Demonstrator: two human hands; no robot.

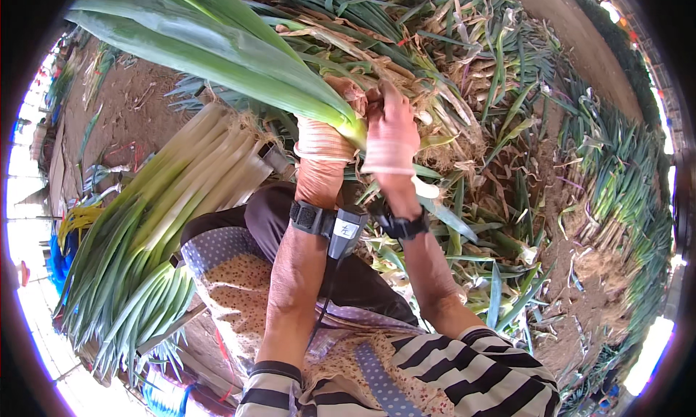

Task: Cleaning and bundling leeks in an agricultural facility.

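A large leek (217, 54) spreads its broad green leaves toward the upper left, and its pale lower end shows just past my right wrist. My left hand (322, 140) lies behind the base of the leaves, its fingers curled round the leek and partly hidden by it. Over the stalk in front, my right hand (391, 127) has its fingers bent and pressed close to the left fingertips. What those right fingers pinch is partly hidden and slightly blurred. Both hands wear pale striped bands round the palm.
A bundle of trimmed leeks (181, 178) rests on my left beside my knee. Loose leaves and peelings (500, 228) litter the ground to the right. Heaps of unpeeled leeks (471, 54) lie ahead, with another row (616, 170) at far right. A dark device (346, 232) is strapped by my left wrist.
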